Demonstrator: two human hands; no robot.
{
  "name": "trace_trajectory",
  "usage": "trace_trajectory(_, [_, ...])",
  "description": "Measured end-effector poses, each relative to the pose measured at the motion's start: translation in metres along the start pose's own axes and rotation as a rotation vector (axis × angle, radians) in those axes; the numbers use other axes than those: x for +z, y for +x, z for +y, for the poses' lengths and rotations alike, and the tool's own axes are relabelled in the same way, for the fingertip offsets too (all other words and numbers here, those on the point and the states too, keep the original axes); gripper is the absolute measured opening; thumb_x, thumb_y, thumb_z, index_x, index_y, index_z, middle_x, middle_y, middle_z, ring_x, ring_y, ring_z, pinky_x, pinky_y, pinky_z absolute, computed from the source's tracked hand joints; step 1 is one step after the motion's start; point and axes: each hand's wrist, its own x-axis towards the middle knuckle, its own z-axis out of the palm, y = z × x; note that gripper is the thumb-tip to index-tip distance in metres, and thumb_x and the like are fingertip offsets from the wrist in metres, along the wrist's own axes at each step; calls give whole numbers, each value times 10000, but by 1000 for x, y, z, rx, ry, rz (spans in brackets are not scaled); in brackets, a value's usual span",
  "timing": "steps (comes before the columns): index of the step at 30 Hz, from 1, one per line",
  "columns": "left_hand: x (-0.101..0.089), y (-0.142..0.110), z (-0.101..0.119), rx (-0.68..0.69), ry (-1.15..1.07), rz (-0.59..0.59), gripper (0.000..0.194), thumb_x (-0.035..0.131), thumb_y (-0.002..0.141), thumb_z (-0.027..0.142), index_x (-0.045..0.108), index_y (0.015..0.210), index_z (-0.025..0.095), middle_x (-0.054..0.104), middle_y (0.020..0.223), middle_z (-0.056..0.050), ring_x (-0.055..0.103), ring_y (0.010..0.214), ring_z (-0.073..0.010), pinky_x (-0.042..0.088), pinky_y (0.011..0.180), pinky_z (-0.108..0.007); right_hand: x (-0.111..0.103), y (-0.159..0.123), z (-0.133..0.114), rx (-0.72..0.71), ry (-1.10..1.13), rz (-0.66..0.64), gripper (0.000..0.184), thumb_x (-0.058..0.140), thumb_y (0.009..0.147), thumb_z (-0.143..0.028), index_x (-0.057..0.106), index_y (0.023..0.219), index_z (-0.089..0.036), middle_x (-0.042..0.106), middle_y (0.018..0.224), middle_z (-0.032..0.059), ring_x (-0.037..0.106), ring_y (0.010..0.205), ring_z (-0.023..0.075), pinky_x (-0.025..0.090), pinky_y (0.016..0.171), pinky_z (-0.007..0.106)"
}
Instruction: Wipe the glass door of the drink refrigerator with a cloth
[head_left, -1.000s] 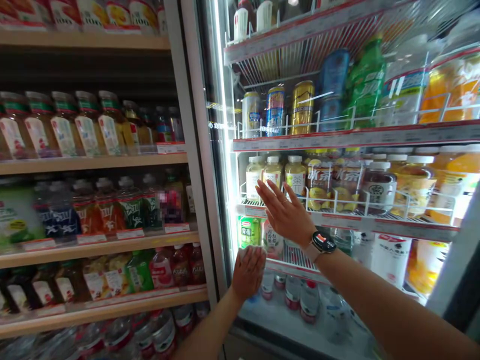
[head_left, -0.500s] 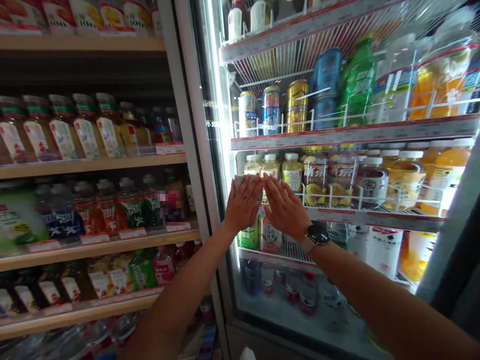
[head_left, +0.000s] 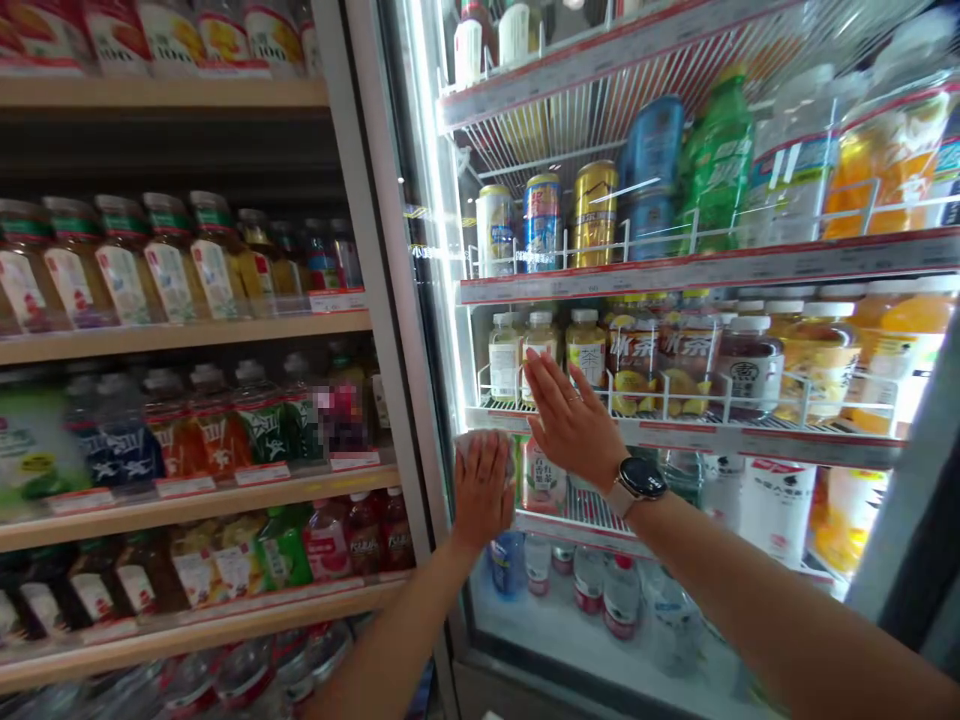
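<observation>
A glass cooler door [head_left: 555, 655] stands in front of me with lit shelves of drinks behind it. Low on its left side, my left hand [head_left: 484, 495] presses a pale, crumpled cloth [head_left: 466, 447] to the glass, the fingers lying over it. The cloth's edge shows around the fingertips. Higher and to the right, my right hand [head_left: 570, 425] lies against the glass with straight fingers and nothing visible in it. Its wrist wears a dark smartwatch [head_left: 642, 477]. Behind the hands are tea bottles [head_left: 586, 345] and, one shelf lower, a pink-labelled carton [head_left: 541, 480].
Left of the door runs its grey frame [head_left: 390, 300], then open wooden shelves [head_left: 187, 335] filled with juice bottles [head_left: 214, 260]. Inside the cooler are drink cans [head_left: 596, 215] and a green soda bottle [head_left: 720, 165]. Water bottles [head_left: 621, 600] stand at the bottom.
My left hand has slid down the glass with the cloth, away from my right hand. The right hand stays in nearly the same place.
</observation>
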Motion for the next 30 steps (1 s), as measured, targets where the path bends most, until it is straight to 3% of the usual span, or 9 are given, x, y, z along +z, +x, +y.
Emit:
trace_trajectory(3, [0,-26,-9,136,-10,-42,642,432,923,235,296,1549,183,527,1470,-106,278,1493,-240,150,1243,-461,1,0,0,0,-3,-1,811,441,967,-244,-66,1559,-19,296,1599,183,268,1490,270,196,1229,473])
trace_trajectory(5, [-3,-17,-18,159,-10,-50,641,429,924,218,293,1551,205,533,1468,-87,273,1495,-226,132,1250,-450,1,0,-1,4,-2,-3,817,444,964,-242,-69,1557,-15,293,1599,185,270,1489,273,207,1225,476])
trace_trajectory(7, [-7,17,-29,92,-11,-18,646,411,943,215,242,1565,187,479,1511,-99,216,1513,-226,106,1253,-466,1,0,-1,1,-8,4,813,445,963,-241,-58,1558,-9,302,1596,184,276,1486,271,212,1222,470])
trace_trajectory(12, [-19,141,-44,-107,-79,101,608,324,1000,284,174,1577,164,260,1627,-109,113,1534,-227,48,1254,-497,0,1,-1,-4,-23,18,786,440,967,-247,-6,1559,12,316,1590,184,291,1480,274,210,1218,465])
trace_trajectory(15, [-21,172,-35,-127,-95,158,619,328,1006,307,147,1581,163,238,1635,-105,93,1537,-225,43,1257,-492,0,2,-1,2,-27,18,748,431,977,-257,52,1559,19,317,1590,179,298,1476,273,215,1216,457])
trace_trajectory(18, [-18,152,-18,-110,-82,159,644,343,1004,284,98,1584,149,218,1637,-121,88,1536,-241,89,1254,-499,0,3,-1,-3,-42,19,722,422,982,-247,81,1555,30,314,1591,173,305,1472,277,204,1219,455])
trace_trajectory(26, [0,12,19,20,-18,74,647,376,968,203,163,1571,103,281,1608,-138,136,1527,-280,136,1242,-504,2,1,0,14,12,-2,791,429,977,-249,-53,1559,-15,278,1607,166,257,1495,256,185,1240,451])
trace_trajectory(30, [6,-33,20,105,-64,59,631,383,972,235,202,1564,116,307,1603,-106,145,1527,-265,126,1248,-485,3,0,1,15,5,-19,791,417,985,-255,-77,1555,-17,252,1615,160,234,1504,256,179,1245,445])
